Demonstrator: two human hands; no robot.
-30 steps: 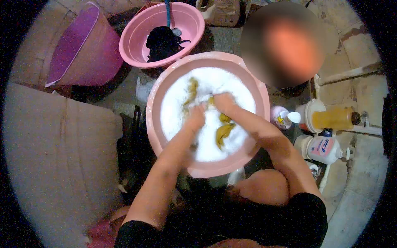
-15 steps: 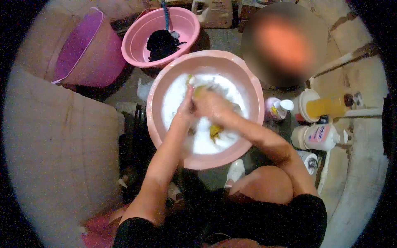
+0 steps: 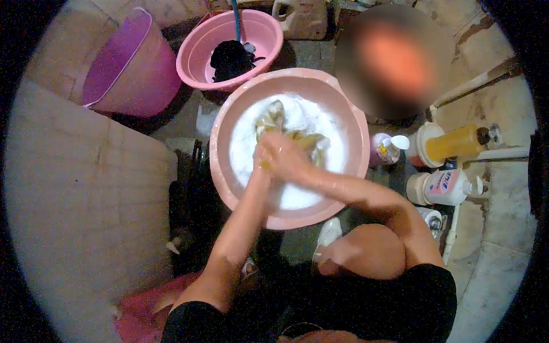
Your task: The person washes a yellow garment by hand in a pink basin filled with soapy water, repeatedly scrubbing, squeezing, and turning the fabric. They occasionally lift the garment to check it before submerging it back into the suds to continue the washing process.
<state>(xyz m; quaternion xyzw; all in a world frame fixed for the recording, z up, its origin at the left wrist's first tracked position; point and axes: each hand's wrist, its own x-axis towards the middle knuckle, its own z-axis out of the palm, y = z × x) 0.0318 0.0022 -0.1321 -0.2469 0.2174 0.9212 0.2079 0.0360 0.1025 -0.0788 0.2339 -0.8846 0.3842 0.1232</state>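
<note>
A large pink basin (image 3: 219, 134) full of white suds (image 3: 246, 134) is in front of me. A wet yellow-green cloth (image 3: 309, 140) lies bunched in the foam, one end sticking up toward the far side. My left hand (image 3: 263, 159) and my right hand (image 3: 289, 157) are pressed together over the near part of this cloth, closed on it. Some yellow shows between them. The right hand is slightly blurred and covers part of the left fingers.
Behind stands a smaller pink basin (image 3: 184, 60) with black cloth (image 3: 231, 60) and a hose (image 3: 237, 23). A purple bucket (image 3: 148, 86) is at left. At right stand a pump bottle (image 3: 383, 150), a yellow bottle (image 3: 454, 146) and a white bottle (image 3: 449, 187).
My hands have moved slightly nearer and come tighter together. More of the yellow-green cloth now shows above the suds beyond them. The view has shifted a little.
</note>
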